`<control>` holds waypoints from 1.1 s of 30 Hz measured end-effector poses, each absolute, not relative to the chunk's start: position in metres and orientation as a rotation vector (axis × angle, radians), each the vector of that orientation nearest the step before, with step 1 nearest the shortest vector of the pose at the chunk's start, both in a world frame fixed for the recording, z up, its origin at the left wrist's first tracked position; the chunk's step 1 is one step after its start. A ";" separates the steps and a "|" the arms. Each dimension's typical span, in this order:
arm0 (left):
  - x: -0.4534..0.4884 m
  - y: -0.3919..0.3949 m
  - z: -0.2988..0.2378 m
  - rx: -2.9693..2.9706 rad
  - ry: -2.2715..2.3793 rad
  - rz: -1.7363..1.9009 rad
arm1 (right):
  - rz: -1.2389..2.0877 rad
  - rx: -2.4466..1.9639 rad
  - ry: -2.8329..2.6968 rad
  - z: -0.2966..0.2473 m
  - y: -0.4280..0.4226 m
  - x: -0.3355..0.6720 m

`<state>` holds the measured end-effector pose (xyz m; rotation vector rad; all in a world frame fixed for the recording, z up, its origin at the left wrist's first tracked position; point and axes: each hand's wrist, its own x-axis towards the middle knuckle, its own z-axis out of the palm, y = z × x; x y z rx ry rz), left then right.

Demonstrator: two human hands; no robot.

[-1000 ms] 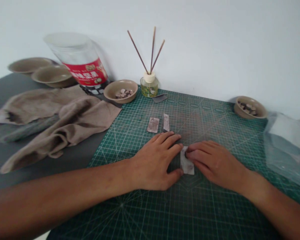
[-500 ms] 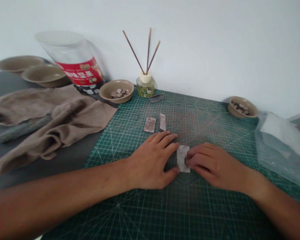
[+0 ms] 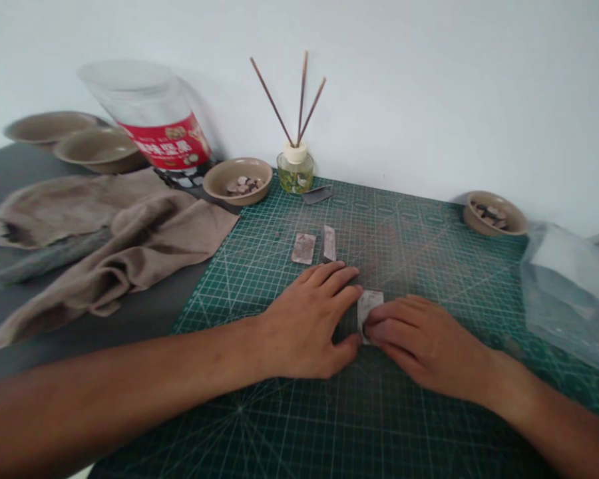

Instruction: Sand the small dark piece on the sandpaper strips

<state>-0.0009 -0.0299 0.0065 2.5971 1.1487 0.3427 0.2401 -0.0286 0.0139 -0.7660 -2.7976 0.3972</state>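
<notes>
In the head view, your left hand (image 3: 304, 326) lies flat on the green cutting mat (image 3: 404, 246), fingers slightly spread, open and holding nothing, with its fingertips just beside a small pale rectangular sheet (image 3: 370, 307) toward the mat's near edge. Your right hand (image 3: 424, 346) covers that sheet's right side, fingers close together; you cannot tell whether it grips. Two similar pale pieces (image 3: 303, 249) lie apart from both hands at the mat's middle, and a dark piece (image 3: 317, 194) lies at the far edge.

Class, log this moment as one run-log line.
left hand: beside paper piece | right hand: on paper piece | under both: green cutting mat
</notes>
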 end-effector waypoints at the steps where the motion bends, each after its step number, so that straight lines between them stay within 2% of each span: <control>1: -0.001 -0.030 0.006 2.597 1.151 0.344 | 0.350 -0.800 -2.779 0.013 -0.027 0.239; 4: 0.000 -0.030 0.006 2.592 1.160 0.350 | 0.273 -0.890 -2.737 0.015 -0.020 0.241; 9: -0.001 -0.030 0.007 2.585 1.140 0.358 | 0.438 -0.735 -2.841 0.019 -0.023 0.246; 14: -0.001 -0.030 0.007 2.594 1.147 0.356 | 0.230 -0.839 -2.758 0.015 -0.021 0.240; 20: -0.001 -0.030 0.007 2.593 1.139 0.353 | 0.497 -0.734 -2.905 0.024 -0.022 0.245; 26: 0.000 -0.030 0.006 2.611 1.154 0.350 | 0.318 -0.812 -2.754 0.016 -0.017 0.242; 31: -0.001 -0.029 0.007 2.603 1.134 0.343 | 0.511 -0.712 -2.854 0.019 -0.022 0.245; 33: -0.001 -0.029 0.007 2.602 1.125 0.343 | 0.462 -0.719 -2.809 0.016 -0.022 0.243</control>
